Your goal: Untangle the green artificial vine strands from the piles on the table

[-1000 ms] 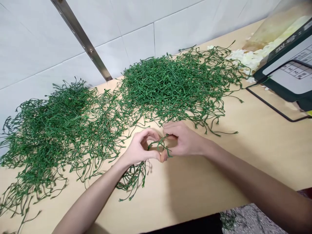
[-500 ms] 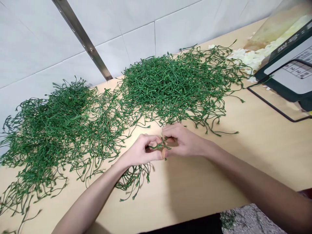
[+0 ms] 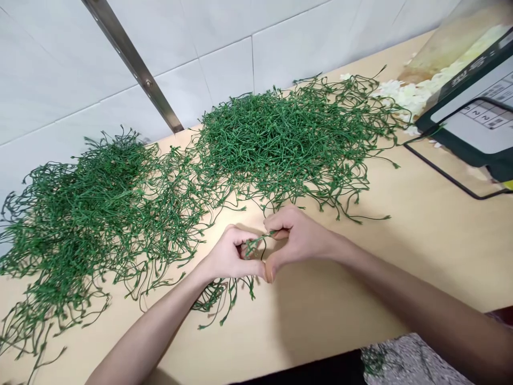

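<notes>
Both my hands meet near the middle of the pale wooden table (image 3: pixel 420 240). My left hand (image 3: pixel 228 256) is closed around a small bunch of green plastic stems (image 3: pixel 218 297) that hangs out below the palm. My right hand (image 3: pixel 296 238) pinches one thin green stem (image 3: pixel 258 243) that runs between the two hands; thumb tips touch. Just behind the hands lie two big piles of the same green stems, one at the left (image 3: pixel 92 208), one at the centre (image 3: pixel 288 139).
A white tiled wall with a slanted metal strip (image 3: pixel 132 64) stands behind the table. At the far right are a pile of small white flower pieces (image 3: pixel 404 96), a clear bag (image 3: pixel 452 43) and a dark green stand with a calendar (image 3: pixel 476 117).
The hands have stayed together at the same spot, fingers shifting slightly on the stem. The bunch under my left hand has swung a little.
</notes>
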Demonstrator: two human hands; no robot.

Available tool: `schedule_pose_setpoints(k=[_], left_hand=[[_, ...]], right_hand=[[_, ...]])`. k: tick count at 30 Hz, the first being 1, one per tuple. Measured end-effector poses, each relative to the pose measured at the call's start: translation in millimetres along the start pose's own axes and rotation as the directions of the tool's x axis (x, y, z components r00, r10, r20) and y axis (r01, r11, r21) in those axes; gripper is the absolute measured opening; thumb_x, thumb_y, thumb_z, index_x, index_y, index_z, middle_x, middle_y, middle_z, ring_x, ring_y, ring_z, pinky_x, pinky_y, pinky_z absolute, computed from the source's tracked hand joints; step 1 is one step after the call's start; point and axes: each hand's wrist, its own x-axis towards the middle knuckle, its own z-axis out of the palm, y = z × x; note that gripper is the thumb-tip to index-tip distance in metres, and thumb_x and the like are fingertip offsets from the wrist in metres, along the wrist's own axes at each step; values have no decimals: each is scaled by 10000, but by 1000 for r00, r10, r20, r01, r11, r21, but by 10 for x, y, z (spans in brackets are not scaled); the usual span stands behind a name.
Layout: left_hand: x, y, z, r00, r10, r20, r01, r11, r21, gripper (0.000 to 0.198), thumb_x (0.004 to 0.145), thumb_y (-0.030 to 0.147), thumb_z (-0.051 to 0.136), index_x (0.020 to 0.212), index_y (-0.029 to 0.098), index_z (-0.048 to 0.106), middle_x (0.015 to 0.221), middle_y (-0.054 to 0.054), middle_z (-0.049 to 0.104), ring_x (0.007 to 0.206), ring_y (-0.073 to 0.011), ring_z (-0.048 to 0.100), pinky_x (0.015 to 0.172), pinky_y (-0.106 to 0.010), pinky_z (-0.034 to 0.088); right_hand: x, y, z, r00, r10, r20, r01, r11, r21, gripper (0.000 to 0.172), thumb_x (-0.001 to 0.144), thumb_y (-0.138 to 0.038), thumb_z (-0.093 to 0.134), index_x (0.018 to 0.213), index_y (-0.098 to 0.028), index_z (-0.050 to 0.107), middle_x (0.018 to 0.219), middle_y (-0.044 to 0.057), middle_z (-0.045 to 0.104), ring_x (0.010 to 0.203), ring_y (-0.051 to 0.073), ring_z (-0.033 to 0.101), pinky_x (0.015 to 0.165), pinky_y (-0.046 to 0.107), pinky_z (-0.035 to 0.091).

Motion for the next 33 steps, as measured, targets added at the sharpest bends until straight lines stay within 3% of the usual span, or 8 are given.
schedule_pose_setpoints(k=[3,8,12,16,22,24,29,33], left_hand=[[-31,-9,19,998,40,-52,-38,999,26,650,600,406,818,475,182,221,484,81,183,499,-59,138,451,-257,113],[-82,-43,-42,915,-120,-386,132,991,5,669,666,495,762,457,193,203,450,80,184,455,-53,164,464,-269,118],[-40,-115,-88,918,-189,-347,114,967,-226,539,711,591,694,526,185,392,501,53,320,487,-78,260,488,-269,193],[36,-135,-116,931,-147,-335,-18,897,-442,446,827,521,559,558,175,472,483,24,382,484,-105,346,515,-288,272],[123,-36,-191,913,-226,-339,-27,797,-604,242,772,366,568,657,153,575,548,-22,541,551,-164,516,593,-312,418],[134,33,-218,897,-243,-370,-18,815,-580,232,783,324,571,637,145,584,574,-29,556,592,-161,541,613,-297,433],[96,310,-309,893,-150,-424,-41,911,-410,242,856,291,549,685,136,621,669,-35,605,681,-142,574,676,-256,447],[14,519,-420,911,-15,-412,-97,963,-251,231,913,350,523,797,168,607,705,-21,621,714,-152,596,737,-274,467]], right_hand=[[14,11,-25,993,-98,-66,94,994,-56,837,479,-758,745,527,-207,117,561,-71,106,546,72,95,479,276,57],[17,43,-303,894,-226,-387,124,954,-271,751,648,-626,760,514,-214,146,501,-72,163,504,82,154,481,289,114],[46,68,-425,804,-141,-577,-17,966,-259,496,832,-499,642,534,-217,363,529,-28,384,499,111,347,495,291,288],[106,149,-350,747,-166,-644,-82,938,-337,167,875,-335,603,850,-188,679,847,71,702,813,208,642,746,364,511],[159,230,-348,651,-399,-646,3,853,-523,229,801,-295,702,1010,-202,715,1099,100,721,1128,281,624,998,515,482],[162,224,-363,688,-418,-593,30,833,-552,241,811,-313,694,1023,-202,718,1094,101,725,1119,281,630,1000,514,485],[174,153,-211,941,-244,-235,19,731,-682,606,863,-500,601,1362,-162,536,1443,163,496,1376,353,394,1113,586,338],[160,126,26,993,-101,66,115,617,-779,846,867,-660,482,1511,-141,302,1593,193,187,1465,428,138,1151,642,190]])
